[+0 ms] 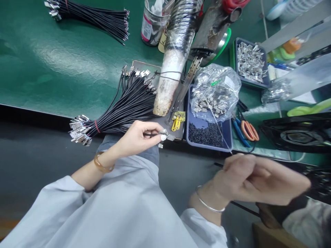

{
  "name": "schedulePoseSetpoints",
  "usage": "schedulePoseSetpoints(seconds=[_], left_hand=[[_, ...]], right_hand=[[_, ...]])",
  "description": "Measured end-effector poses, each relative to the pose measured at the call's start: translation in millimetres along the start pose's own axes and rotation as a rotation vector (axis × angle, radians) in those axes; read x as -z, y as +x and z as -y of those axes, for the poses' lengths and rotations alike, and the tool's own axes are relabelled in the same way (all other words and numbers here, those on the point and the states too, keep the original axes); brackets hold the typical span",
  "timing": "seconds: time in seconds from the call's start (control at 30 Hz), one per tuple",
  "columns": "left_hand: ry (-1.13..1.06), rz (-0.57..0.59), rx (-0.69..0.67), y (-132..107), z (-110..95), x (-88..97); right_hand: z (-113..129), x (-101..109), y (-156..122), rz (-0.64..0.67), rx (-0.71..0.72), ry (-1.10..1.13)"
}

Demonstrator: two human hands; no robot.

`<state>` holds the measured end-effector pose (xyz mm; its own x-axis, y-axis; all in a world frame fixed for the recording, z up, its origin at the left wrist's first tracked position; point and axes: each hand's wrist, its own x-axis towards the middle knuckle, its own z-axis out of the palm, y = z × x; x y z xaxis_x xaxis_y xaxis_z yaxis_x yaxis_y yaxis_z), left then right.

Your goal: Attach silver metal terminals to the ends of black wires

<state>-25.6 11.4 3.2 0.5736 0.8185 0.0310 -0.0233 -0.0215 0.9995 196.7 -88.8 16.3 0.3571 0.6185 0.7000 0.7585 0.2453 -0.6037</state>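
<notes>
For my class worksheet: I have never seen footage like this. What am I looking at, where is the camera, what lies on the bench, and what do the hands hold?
There is no machine here, only a person's two bare hands, filmed by a camera on their head that looks down. The left hand pinches a metal-tipped wire end. The right hand is blurred, so what it holds is unclear. On the green bench lie a bundle of black wires, a bag of metal clips and a blue tray.

At four o'clock the right hand (248, 179) is blurred, its curled fingers hiding their contents; at twelve the top edge cuts the clear labelled jar (151, 27).
</notes>
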Motion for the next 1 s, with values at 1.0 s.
schedulePoseSetpoints(seconds=[1.0], left_hand=[[0.104,-0.141,-0.169,1,11,-6.5]], right_hand=[[37,-74,-20,0.305,-0.414,0.19]])
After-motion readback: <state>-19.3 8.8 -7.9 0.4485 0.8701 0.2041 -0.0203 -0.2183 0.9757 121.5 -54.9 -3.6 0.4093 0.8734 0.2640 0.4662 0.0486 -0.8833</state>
